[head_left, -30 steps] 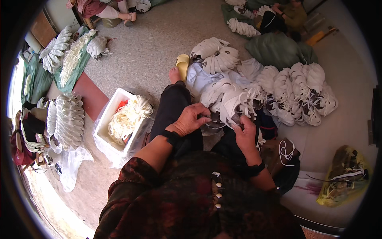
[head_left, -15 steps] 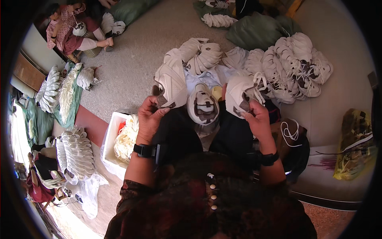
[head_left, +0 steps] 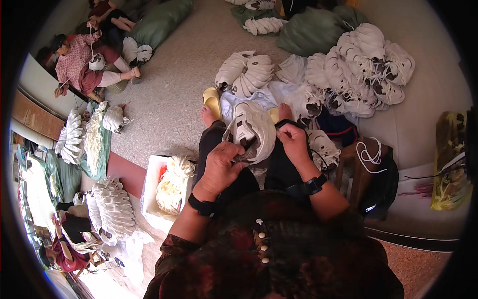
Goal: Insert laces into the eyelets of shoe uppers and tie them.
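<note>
Between my knees is a white and grey shoe upper (head_left: 255, 124), its toe end away from me. My left hand (head_left: 221, 164) is closed on its near edge, with thumb and fingers pinching the grey-lined opening. To the right of the upper, my right hand (head_left: 295, 144) is closed, its fingers curled together beside a dark band-like thing (head_left: 288, 122). What those fingers hold, if anything, I cannot make out. Rows of nested white uppers (head_left: 254, 74) lie just beyond, next to a pale cloth (head_left: 276, 93). More uppers (head_left: 307, 102) lie to the right of my knees.
A white box (head_left: 149, 189) of cream laces (head_left: 174, 184) stands to my left. Heaped white uppers (head_left: 368, 65) and a green sack (head_left: 313, 34) are at the far right. A wooden stool (head_left: 353, 174) is at my right. Co-workers (head_left: 79, 65) sit at the left.
Earlier each hand held up a white upper. Now my left hand grips an upper between my knees, and my right hand no longer holds one. The view has shifted too.
</note>
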Action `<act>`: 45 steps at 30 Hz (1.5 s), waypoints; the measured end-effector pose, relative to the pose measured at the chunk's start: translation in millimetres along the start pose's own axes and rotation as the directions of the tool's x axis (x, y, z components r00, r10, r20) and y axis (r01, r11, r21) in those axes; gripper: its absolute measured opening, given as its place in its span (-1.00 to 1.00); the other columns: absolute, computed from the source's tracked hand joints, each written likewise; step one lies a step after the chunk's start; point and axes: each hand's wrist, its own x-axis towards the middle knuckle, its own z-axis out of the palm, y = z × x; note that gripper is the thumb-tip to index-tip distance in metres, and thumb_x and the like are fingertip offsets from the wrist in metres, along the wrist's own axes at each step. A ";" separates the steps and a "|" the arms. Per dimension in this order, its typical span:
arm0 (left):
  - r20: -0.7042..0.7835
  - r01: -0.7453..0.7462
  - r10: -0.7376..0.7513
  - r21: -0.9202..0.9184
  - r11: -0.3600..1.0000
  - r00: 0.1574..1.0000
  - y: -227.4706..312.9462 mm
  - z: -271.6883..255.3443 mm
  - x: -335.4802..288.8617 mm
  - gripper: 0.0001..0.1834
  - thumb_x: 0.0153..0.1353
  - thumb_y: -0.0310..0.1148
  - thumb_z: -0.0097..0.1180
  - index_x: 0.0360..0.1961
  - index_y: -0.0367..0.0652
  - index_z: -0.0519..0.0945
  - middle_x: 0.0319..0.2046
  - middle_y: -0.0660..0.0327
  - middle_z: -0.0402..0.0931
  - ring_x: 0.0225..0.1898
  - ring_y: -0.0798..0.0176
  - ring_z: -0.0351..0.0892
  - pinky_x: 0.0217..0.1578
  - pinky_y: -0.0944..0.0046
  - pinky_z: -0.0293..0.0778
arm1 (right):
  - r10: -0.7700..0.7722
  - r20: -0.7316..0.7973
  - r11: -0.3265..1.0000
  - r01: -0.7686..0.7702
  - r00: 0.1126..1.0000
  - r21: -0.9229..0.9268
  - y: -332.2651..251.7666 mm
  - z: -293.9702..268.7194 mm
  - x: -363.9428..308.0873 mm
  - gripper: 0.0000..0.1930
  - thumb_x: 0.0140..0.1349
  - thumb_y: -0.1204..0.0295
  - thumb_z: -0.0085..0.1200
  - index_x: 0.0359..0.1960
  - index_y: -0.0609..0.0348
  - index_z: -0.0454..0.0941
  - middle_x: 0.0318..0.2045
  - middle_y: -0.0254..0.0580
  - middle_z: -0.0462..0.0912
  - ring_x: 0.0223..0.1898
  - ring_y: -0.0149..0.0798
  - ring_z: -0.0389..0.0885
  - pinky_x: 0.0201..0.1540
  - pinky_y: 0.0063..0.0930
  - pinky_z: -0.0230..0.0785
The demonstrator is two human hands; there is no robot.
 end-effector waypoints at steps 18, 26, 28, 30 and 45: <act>-0.190 0.353 -0.450 -0.391 0.850 0.873 -102.2 -12.9 -5.4 -0.92 0.07 -0.54 0.14 -0.39 -0.27 0.52 -0.45 0.32 0.50 -0.40 0.50 0.45 -0.35 0.47 0.40 | -0.134 0.138 0.699 0.192 0.981 -0.689 57.5 -47.6 26.4 -0.66 0.10 0.29 0.10 -0.21 0.31 0.45 -0.27 0.08 0.48 -0.19 0.11 0.44 -0.13 -0.16 0.28; -0.164 0.681 -0.681 -0.064 0.729 0.714 -308.8 -9.1 -26.6 -0.69 -0.07 -0.46 0.18 -0.22 -0.27 0.55 -0.24 0.03 0.55 -0.22 0.05 0.57 -0.17 0.23 0.46 | 0.041 0.200 0.746 0.104 0.979 -0.657 47.4 -47.8 40.4 -0.67 0.00 0.41 0.15 -0.22 0.32 0.42 -0.26 0.11 0.47 -0.21 0.13 0.45 -0.13 -0.17 0.30; -0.078 0.621 -0.617 0.094 0.778 0.783 -342.0 5.2 -26.4 -0.64 -0.11 -0.44 0.19 -0.19 -0.25 0.53 -0.17 0.02 0.51 -0.11 -0.01 0.49 -0.07 0.18 0.41 | 0.082 0.209 0.757 0.075 0.974 -0.649 45.0 -50.0 42.9 -0.69 -0.01 0.46 0.12 -0.22 0.32 0.40 -0.27 0.08 0.46 -0.22 0.09 0.45 -0.13 -0.22 0.29; -0.016 0.615 -0.619 0.128 0.778 0.786 -361.6 18.5 -14.5 -0.58 -0.13 -0.43 0.17 -0.14 -0.24 0.50 -0.09 0.01 0.45 -0.02 -0.04 0.42 0.00 0.15 0.36 | 0.144 0.207 0.750 0.030 0.968 -0.660 45.1 -53.5 43.0 -0.70 -0.01 0.49 0.10 -0.22 0.31 0.38 -0.28 0.06 0.46 -0.22 0.06 0.45 -0.12 -0.25 0.28; 0.107 0.526 -0.689 0.566 0.635 0.717 -473.0 86.2 62.5 -0.31 -0.02 -0.26 0.06 0.18 -0.23 0.22 0.23 0.06 0.10 0.30 0.01 -0.02 0.21 0.09 0.11 | 0.409 0.258 0.605 -0.048 0.875 -0.794 36.0 -55.9 60.4 -0.60 0.06 0.47 0.02 -0.04 0.30 0.29 -0.06 0.13 0.36 -0.01 0.09 0.33 0.09 -0.14 0.12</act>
